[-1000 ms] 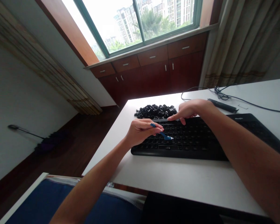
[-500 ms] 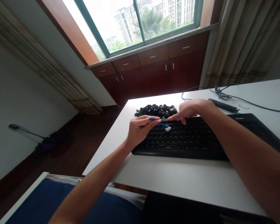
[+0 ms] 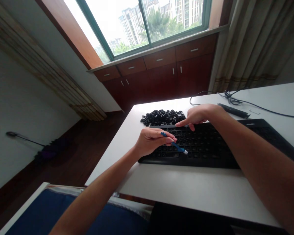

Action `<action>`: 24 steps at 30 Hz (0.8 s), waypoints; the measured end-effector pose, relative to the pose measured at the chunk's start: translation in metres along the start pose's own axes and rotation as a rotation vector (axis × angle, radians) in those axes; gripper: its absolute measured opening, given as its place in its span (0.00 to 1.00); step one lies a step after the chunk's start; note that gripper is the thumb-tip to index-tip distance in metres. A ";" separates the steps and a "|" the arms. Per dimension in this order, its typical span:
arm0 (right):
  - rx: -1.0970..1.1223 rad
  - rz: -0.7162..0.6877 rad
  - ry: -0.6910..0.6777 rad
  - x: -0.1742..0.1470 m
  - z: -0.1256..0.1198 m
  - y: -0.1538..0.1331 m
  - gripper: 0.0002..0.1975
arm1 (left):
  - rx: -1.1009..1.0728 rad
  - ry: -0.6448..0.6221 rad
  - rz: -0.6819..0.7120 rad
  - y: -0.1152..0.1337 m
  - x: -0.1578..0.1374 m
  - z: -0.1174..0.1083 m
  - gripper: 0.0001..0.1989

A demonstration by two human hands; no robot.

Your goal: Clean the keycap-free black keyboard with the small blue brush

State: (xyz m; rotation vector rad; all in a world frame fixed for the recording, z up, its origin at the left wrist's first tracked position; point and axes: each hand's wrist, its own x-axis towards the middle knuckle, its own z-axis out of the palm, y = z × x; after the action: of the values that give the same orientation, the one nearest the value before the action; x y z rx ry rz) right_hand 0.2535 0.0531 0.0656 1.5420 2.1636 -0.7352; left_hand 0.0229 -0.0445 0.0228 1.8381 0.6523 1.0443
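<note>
A black keyboard (image 3: 205, 162) with its keycaps off lies on the white table. Over its left part, my left hand (image 3: 154, 139) pinches a small blue brush (image 3: 178, 148). The white bristles point right and down, at the lower key rows near the front edge. At the keyboard's far edge is my right hand (image 3: 195, 116), its index finger stretched left along the rim and its thumb lower, over the keys. Nothing shows in that hand. Just beyond the keyboard sits a heap of loose black keycaps (image 3: 161, 116).
A long black plastic piece (image 3: 234, 111) and a tangled black cable (image 3: 232, 98) lie at the table's back right. The white table (image 3: 186, 182) has its left edge near my left forearm. A blue padded chair (image 3: 34, 215) stands at lower left.
My left hand has moved the brush toward me and slightly right, from the upper key rows to the lower ones. My right hand stays at the far rim.
</note>
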 end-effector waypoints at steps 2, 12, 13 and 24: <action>0.000 -0.001 0.000 0.000 0.000 0.000 0.40 | 0.068 0.093 0.018 -0.001 0.002 0.000 0.04; -0.005 -0.002 -0.008 0.000 -0.001 0.000 0.40 | -0.011 -0.123 0.003 0.004 0.001 -0.003 0.05; -0.003 -0.002 -0.007 0.000 -0.001 0.000 0.40 | -0.017 -0.113 0.005 0.004 0.001 -0.003 0.05; 0.014 -0.016 0.009 0.002 -0.001 0.001 0.39 | 0.049 -0.030 -0.042 0.006 0.003 -0.001 0.07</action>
State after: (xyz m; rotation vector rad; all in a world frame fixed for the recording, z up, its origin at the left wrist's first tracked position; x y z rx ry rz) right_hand 0.2543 0.0552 0.0646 1.5397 2.1836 -0.7516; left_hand 0.0236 -0.0444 0.0295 1.8705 0.7010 0.9801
